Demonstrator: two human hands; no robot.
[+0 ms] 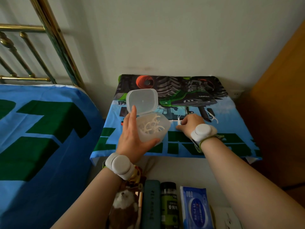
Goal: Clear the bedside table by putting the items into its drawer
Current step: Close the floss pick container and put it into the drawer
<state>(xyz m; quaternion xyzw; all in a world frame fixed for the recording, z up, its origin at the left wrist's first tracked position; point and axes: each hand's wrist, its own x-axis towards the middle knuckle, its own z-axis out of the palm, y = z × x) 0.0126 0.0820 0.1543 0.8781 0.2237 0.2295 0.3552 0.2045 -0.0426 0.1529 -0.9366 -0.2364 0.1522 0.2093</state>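
left hand (132, 139) gripping clear plastic flip-lid box (152, 128) | right hand (191, 123) beside it pinching white floss pick (179, 120) | risk: tilted box could spill picks

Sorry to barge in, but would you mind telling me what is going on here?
A person is tidying the cloth-covered bedside table. The left hand holds an open clear box of floss picks, while the right hand pinches a loose floss pick. Another pick lies beyond it. The open drawer already holds several items.
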